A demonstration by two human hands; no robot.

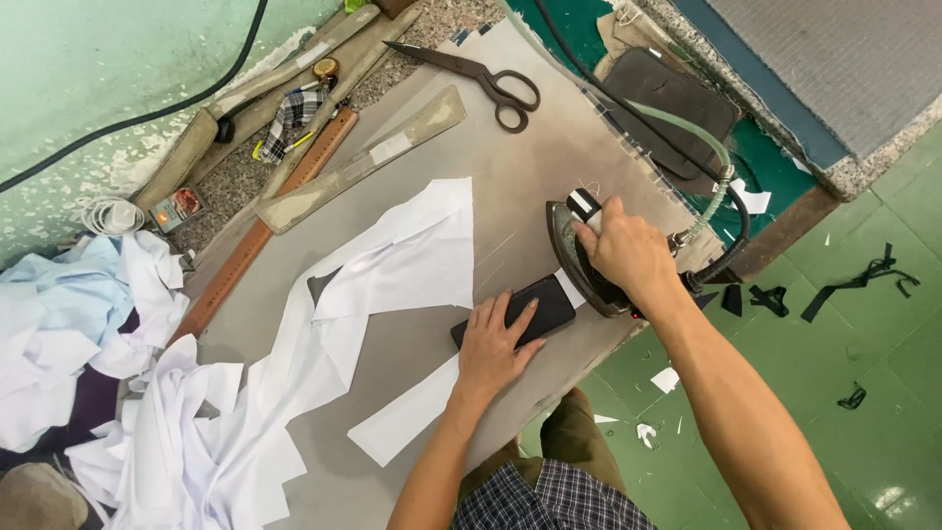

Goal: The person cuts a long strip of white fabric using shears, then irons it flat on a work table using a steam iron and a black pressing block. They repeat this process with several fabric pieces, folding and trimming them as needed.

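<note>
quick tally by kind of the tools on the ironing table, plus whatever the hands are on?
Iron: 1, the iron gripped by the right hand
Dark block: 1, the dark flat block pressed by the left hand
Scissors: 1, the scissors
Clear rulers: 1, the clear ruler
Wooden sticks: 1, the brown wooden stick
Total: 5

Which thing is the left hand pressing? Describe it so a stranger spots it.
Start at the grey ironing table, near its front edge beside the iron. There the left hand lies flat on a small black block, the only dark piece on the long white strip.
</note>
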